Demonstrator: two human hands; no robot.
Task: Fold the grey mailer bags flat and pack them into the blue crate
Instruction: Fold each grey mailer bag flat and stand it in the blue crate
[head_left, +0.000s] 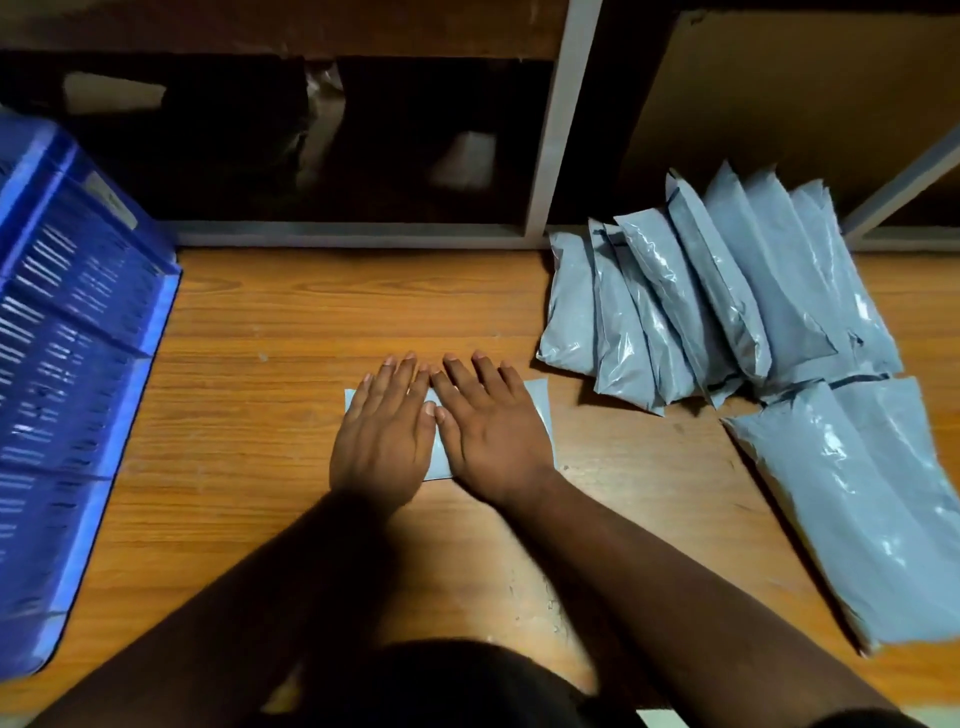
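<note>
Leftmost, the blue crate sat at the left edge of the wooden desk, its slatted wall facing the camera, contents not visible. Near the desk's middle a folded grey mailer bag lay flat, mostly covered by both hands. Left hand pressed palm-down on the bag's left part, fingers straight and close together. Right hand pressed palm-down just beside it, fingers straight and slightly spread, the two thumbs touching or nearly so. Only the bag's left corner, a strip between the hands and its right edge showed. To the right, a stack of grey mailer bags leaned overlapped against the shelf frame at the back of the desk. Further right, more flat grey bags lay along the right edge, nearer the camera. Both forearms were bare, reaching in from the bottom
</note>
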